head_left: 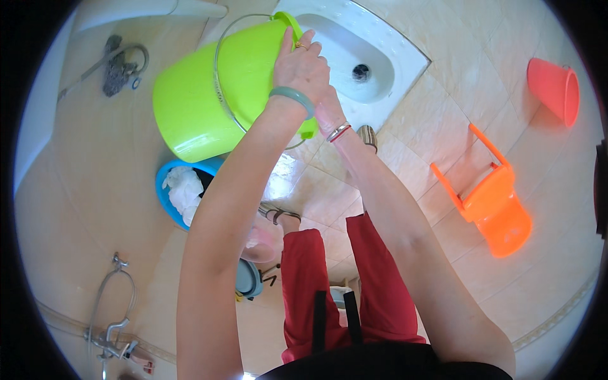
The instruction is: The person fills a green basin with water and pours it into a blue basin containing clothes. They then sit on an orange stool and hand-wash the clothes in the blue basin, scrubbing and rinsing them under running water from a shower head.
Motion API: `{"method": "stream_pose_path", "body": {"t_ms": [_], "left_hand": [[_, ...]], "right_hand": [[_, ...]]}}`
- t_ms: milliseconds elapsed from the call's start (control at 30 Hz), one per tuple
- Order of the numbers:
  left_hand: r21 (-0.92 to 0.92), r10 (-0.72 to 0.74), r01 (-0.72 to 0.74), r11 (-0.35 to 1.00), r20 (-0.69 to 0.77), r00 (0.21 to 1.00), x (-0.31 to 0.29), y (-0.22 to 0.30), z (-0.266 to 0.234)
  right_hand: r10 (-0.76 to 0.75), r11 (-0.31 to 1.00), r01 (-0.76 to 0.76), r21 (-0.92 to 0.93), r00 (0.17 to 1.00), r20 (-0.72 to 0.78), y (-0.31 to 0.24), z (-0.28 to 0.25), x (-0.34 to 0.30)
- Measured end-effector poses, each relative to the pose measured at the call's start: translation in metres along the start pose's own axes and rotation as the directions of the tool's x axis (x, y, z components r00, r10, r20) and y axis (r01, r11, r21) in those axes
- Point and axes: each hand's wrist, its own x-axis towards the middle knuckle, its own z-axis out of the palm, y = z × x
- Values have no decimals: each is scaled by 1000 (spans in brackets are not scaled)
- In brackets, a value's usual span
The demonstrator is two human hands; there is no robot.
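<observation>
Beige floor tiles fill the small washroom, and a white squat toilet pan is set into them at the top of the view. A lime-green bucket is held tipped on its side just beside the pan, its mouth turned toward the basin, so that whatever it carries would run into the white bowl and down to the dark drain hole. The left hand is curled over the bucket's rim, the grip pressed together on the edge, with a green bangle at the wrist; the hold at the rim lets the tilt be steered. The right hand is placed lower, under or against the rim, and is largely hidden by the left arm, so whether its grip is spread or pinching cannot be told; it appears to take some of the weight. The wire bail handle hangs loose across the bucket's wall, unused. A blue bin with white paper in it stands just below the bucket, clear of the pan. Well apart on the right, an orange plastic stool lies on the floor, and a coral-coloured bucket lies on its side near the wall. A metal tap fitting is seen at lower left.
</observation>
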Motion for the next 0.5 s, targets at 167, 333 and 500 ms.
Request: {"method": "stream_pose_path", "body": {"t_ms": [167, 333, 500], "left_hand": [[-192, -168, 123, 974, -237, 957, -49, -28, 4], [-666, -571, 208, 716, -388, 723, -139, -60, 24], [-789, -793, 327, 519, -302, 530, -234, -75, 69]], "right_hand": [[-222, 941, 254, -225, 962, 156, 11, 30, -3], [-230, 664, 437, -607, 891, 391, -24, 94, -37], [-111, 195, 658, -727, 751, 651, -3, 155, -61]]}}
